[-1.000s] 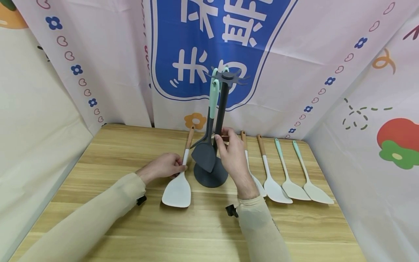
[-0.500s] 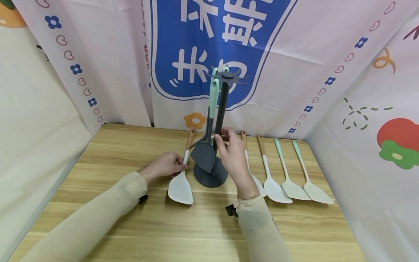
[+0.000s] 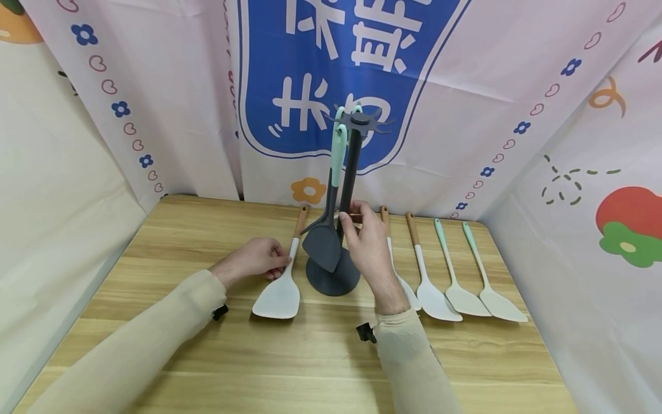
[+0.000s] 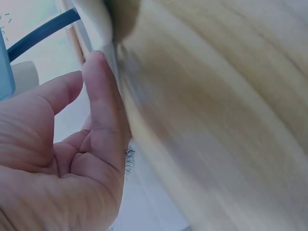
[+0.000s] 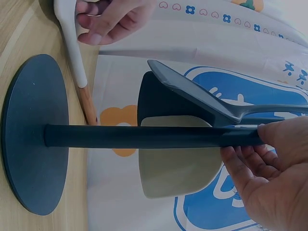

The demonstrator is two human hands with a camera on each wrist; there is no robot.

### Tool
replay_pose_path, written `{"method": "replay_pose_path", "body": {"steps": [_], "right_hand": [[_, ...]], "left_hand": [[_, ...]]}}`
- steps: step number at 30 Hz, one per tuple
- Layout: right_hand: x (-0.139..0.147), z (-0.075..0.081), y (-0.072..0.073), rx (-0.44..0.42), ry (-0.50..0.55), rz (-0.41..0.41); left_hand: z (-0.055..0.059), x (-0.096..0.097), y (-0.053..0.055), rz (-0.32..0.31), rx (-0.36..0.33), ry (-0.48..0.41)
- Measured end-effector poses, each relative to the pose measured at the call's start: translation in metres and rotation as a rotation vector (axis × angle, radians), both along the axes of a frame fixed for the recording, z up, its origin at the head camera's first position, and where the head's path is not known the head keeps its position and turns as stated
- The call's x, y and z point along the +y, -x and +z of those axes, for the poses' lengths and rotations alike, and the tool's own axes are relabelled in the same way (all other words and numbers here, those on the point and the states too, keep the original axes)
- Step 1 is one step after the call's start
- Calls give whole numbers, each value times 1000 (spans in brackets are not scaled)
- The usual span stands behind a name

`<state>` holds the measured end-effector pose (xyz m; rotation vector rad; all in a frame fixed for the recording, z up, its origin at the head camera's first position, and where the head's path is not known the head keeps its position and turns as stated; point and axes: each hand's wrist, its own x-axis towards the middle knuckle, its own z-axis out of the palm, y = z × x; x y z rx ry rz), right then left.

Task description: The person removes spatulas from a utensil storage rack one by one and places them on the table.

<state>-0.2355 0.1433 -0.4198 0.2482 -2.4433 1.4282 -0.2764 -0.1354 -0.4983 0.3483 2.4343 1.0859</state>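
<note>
A white turner point(image 3: 277, 298) with a brown handle lies on the table, left of a dark utensil stand point(image 3: 333, 280). My left hand point(image 3: 257, 260) is at its neck; in the left wrist view a fingertip meets the white turner point(image 4: 95, 21), while thumb and finger stand apart with nothing between them. My right hand point(image 3: 368, 238) grips the pole point(image 5: 154, 136) of the stand with thumb and fingers. From the stand's top hang dark grey utensils with mint handles, among them a dark turner point(image 3: 322, 247). A pale green-grey blade point(image 5: 178, 173) hangs behind the pole in the right wrist view.
Right of the stand several turners lie in a row: one partly hidden by the right arm point(image 3: 410, 292), a white one point(image 3: 436, 300) with a brown handle, and two pale ones point(image 3: 467, 300) with mint handles. A printed cloth point(image 3: 196, 115) hangs behind the wooden table point(image 3: 331, 379).
The white turner's blade swings slightly right, then back left. My left hand has drawn a little left from the neck. My right hand and the stand stay put.
</note>
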Motion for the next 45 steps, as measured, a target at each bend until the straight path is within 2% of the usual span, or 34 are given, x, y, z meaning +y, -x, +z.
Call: {"method": "replay_pose_path", "body": {"steps": [4,11,19,25,33,45], "right_hand": [[0,0,0,2,-2,-2],[-1,0,0,4,-7,-2],[0,0,1,6,-11,-3],[-1,0,2,4,-7,-3],[0,1,1,10,-4,-1],[0,1,1,-3,10,-3]], "left_hand": [[9,-3,-3,-10,36,11],[28,-9,-4,-10,144,22],[56,-7,-7,43,222,-16],[76,-3,-14,75,298,6],[91,6,-21,103,413,-8],[110,29,-32,134,446,-156]]}}
